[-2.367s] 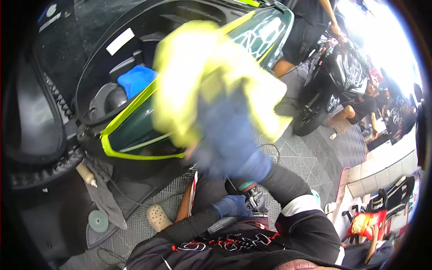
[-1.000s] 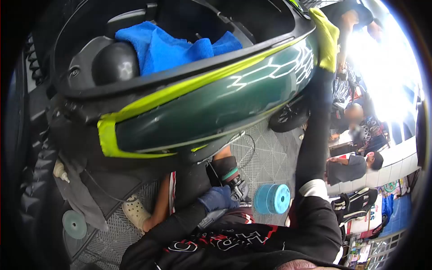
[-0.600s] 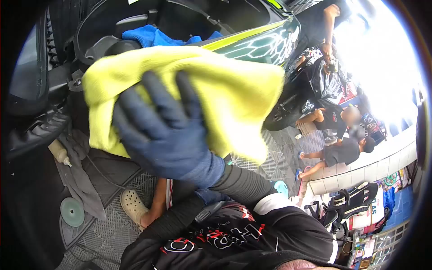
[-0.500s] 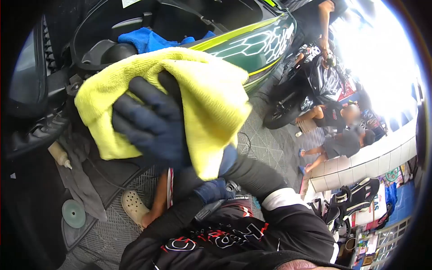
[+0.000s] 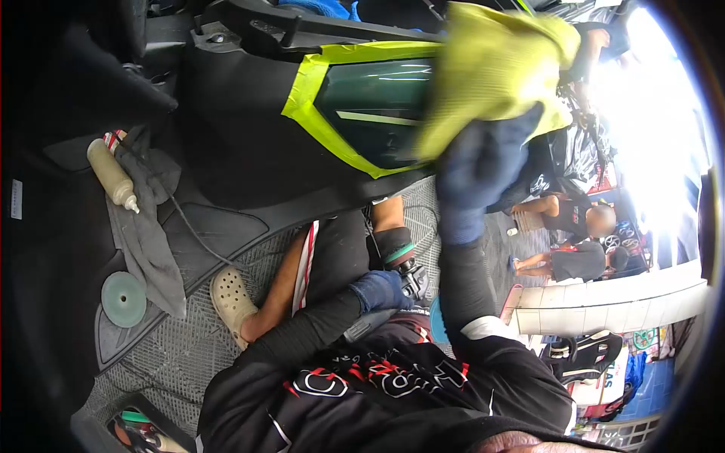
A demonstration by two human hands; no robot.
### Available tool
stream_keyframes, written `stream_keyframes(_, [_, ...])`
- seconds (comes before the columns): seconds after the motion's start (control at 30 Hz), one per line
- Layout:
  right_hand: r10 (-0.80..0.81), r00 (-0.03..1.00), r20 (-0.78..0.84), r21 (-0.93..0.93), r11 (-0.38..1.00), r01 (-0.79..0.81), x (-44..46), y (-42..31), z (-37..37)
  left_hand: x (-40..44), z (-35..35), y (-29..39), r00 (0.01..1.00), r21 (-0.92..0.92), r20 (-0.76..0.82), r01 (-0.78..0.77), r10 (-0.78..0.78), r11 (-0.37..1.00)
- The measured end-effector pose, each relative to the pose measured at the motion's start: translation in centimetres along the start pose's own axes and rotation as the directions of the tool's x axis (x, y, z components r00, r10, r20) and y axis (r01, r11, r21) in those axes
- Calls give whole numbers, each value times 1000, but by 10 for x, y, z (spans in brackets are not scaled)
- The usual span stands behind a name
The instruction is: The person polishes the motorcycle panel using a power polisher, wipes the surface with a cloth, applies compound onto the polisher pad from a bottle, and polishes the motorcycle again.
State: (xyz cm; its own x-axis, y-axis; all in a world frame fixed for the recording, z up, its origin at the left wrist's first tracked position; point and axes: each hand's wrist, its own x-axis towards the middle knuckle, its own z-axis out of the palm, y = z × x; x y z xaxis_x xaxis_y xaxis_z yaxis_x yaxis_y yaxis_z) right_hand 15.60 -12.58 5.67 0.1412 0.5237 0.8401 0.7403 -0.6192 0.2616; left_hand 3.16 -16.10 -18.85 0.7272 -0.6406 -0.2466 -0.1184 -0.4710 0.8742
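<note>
In my right hand (image 5: 483, 162), gloved in dark blue, is a yellow microfiber cloth (image 5: 502, 68), blurred by motion. The cloth covers the far end of a glossy dark green panel (image 5: 370, 98) edged with yellow masking tape (image 5: 306, 83). Whether it touches the panel I cannot tell. Close to my body, my left hand (image 5: 379, 291), also in a blue glove, grips a polisher (image 5: 414, 281) with a teal pad (image 5: 400, 254). The polisher's grey handle (image 5: 368, 325) lies against my shirt.
On the black bodywork at left lie a squeeze bottle (image 5: 112, 175), a grey cloth (image 5: 147, 249) and a round teal pad (image 5: 124, 299). A cord (image 5: 185, 223) runs across it. A blue cloth (image 5: 321, 7) rests at the top. Two people (image 5: 578, 260) sit at right.
My right hand has swung right and up with the yellow cloth, uncovering the taped green panel. The view has shifted. My left hand stays on the polisher.
</note>
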Motion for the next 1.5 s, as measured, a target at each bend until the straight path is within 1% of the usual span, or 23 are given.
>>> stream_keyframes(0.03, [-23, 998, 67, -111, 993, 31, 9, -37, 11, 13, 7, -10, 1000, 3, 2, 0, 0, 1000])
stream_keyframes(0.2, [-233, 948, 218, 332, 931, 153, 13, -90, 9, 33, 32, -24, 988, 28, 30, -153, 152, 988])
stream_keyframes(0.3, [-396, 828, 397, 772, 632, -68, -19, -92, -30, 16, 5, -14, 988, 82, 152, -40, 27, 996])
stream_keyframes(0.37, [-565, 520, 640, 761, 562, -326, -46, -88, -62, 8, -5, -16, 989, 85, 148, -6, -7, 996])
stream_keyframes(0.43, [-705, 545, 453, 889, 316, -331, -72, -85, -71, -1, -9, -18, 992, 56, 126, 5, -12, 998])
stream_keyframes(0.47, [-787, 434, 439, 825, 163, -541, -109, -76, -67, -9, -7, -16, 994, 21, 113, 1, -3, 1000])
stream_keyframes(0.57, [-755, 245, 608, 640, 284, -714, -93, -62, -89, -14, -6, -16, 996, -33, 84, -14, 16, 999])
stream_keyframes(0.6, [-781, 356, 513, 694, 133, -708, -61, -72, -80, -15, -5, -17, 997, -34, 79, -8, 11, 999])
stream_keyframes(0.63, [-674, 428, 602, 731, 250, -635, -45, -77, -85, -12, -8, -19, 997, -34, 75, -15, 17, 999])
stream_keyframes(0.67, [-517, 304, 800, 587, 570, -575, -16, -88, -101, -11, -8, -19, 997, -39, 73, -19, 22, 999])
stream_keyframes(0.7, [-482, 536, 693, 679, 687, -260, -2, -94, -104, -9, -4, -13, 996, -41, 82, -39, 42, 998])
stream_keyframes(0.73, [-342, 724, 599, 713, 640, -287, -3, -97, -94, -7, -5, -9, 995, -38, 88, -41, 45, 998])
stream_keyframes(0.77, [-256, 752, 608, 726, 562, -396, 9, -91, -83, -3, -3, -2, 993, -32, 100, -58, 61, 998])
stream_keyframes(0.8, [-202, 939, 277, 693, 720, -49, 25, -126, -78, -1, -4, 2, 990, -21, 121, -76, 78, 997])
stream_keyframes(0.83, [-64, 979, 192, 898, 413, -150, 35, -137, -65, -1, -6, 5, 982, -1, 159, -100, 99, 995])
stream_keyframes(0.9, [78, 994, 71, 807, 582, -103, 39, -153, -53, -11, -19, 12, 908, -5, 256, -342, 332, 940])
stream_keyframes(0.97, [-102, 995, 14, 758, 650, 56, 16, -155, -24, -31, -27, 17, 922, -53, 222, -315, 318, 948])
stream_keyframes(1.1, [-281, 872, 401, 695, 714, -90, -37, -175, 26, -29, -17, 7, 946, -231, 129, -261, 296, 937])
stream_keyframes(1.2, [-271, 743, 612, 524, 843, -124, -65, -180, 41, 57, 50, -41, 867, -232, -92, -496, 489, 837])
stream_keyframes(1.33, [-359, 736, 574, 563, 826, -36, 1, -156, -6, 69, 48, -50, 967, -49, -28, -254, 253, 966])
stream_keyframes(1.37, [-400, 759, 513, 614, 789, 0, 25, -139, -20, -4, -7, 4, 994, -4, 102, 29, -29, 1000])
stream_keyframes(1.43, [-348, 719, 602, 580, 809, -94, 97, -96, -37, -9, -7, 8, 996, -27, 81, 51, -49, 998])
stream_keyframes(1.5, [-326, 860, 394, 627, 779, 8, 164, -57, -27, -13, -12, 12, 995, -28, 97, 41, -38, 999])
